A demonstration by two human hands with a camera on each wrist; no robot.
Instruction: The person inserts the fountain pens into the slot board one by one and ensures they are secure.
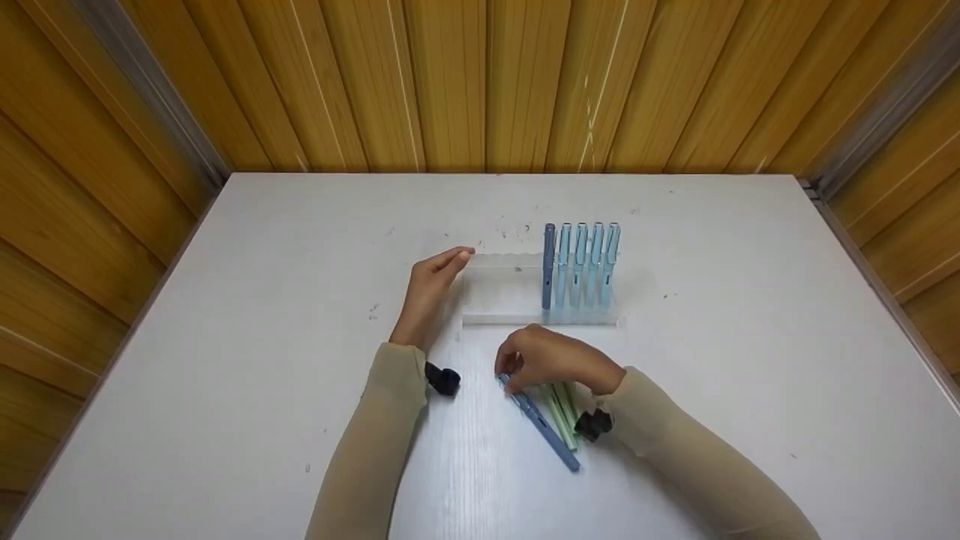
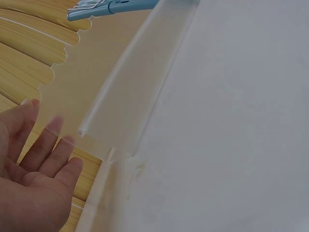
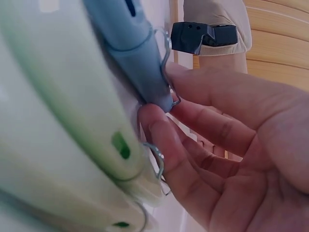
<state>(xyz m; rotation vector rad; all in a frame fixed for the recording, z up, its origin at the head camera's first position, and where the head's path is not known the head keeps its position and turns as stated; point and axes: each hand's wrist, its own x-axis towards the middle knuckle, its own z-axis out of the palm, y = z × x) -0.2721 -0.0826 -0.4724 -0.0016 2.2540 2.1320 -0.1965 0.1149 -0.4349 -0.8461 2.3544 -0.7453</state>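
Blue plastic pen with a wire clip (image 1: 541, 424) lies on the white table (image 1: 300, 337), its cap end pinched by the curled fingers of the right hand (image 1: 551, 361) — pale green pens (image 1: 561, 406) lie touching it. Left hand (image 1: 429, 289) holds nothing, its straight fingers resting against the end of the clear acrylic pen rack (image 1: 517, 292), where five blue pens (image 1: 582, 264) stand upright. Judged risk: lifting could drag the green pens, or a nudged rack might tip — its load sits at one end.

White desk, wood walls all around

The desk (image 1: 262, 315) has a few small dark specks on it, the wood panel wall (image 1: 480, 82) runs behind, with metal corner strips (image 1: 150, 90) on both sides.
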